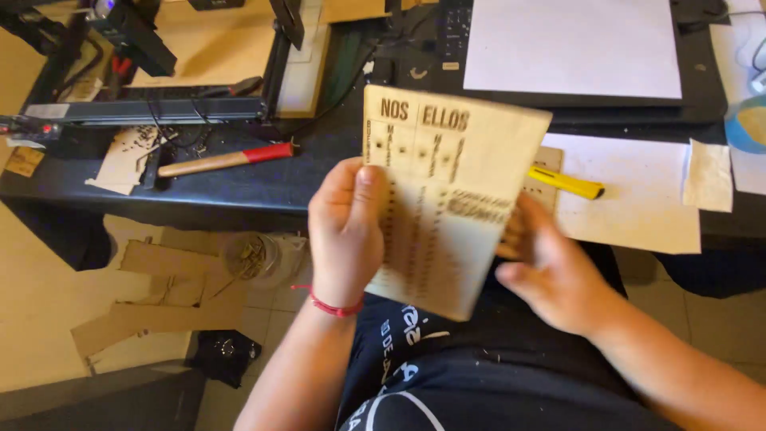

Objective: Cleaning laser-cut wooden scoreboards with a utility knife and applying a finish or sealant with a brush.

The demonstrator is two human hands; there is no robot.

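At far left, a black machine frame lies across the dark tabletop; just in front of it rests a hammer with a wooden handle and a red band, long axis running left to right. Below the tabletop edge, flat cardboard scraps lie on the floor; among them stands a small clear container holding what looks like thin pale offcuts, though I cannot tell exactly what.

My left hand, a red cord at its wrist, is closed on the left edge of the engraved wooden panel; thumb on the front face, fingers hidden behind. The panel is held up above my lap, in front of the tabletop edge, tilted so that its long axis runs from upper left to lower right; its printed face is toward me.

My right hand sits at the panel's right edge, blurred; fingers appear loosely spread and touching or just beside the edge; I cannot tell whether it grips. The left hand carries the panel.

Further right on the tabletop lie a yellow utility knife, partly behind the panel, brown paper sheets, and a white sheet on a dark board.
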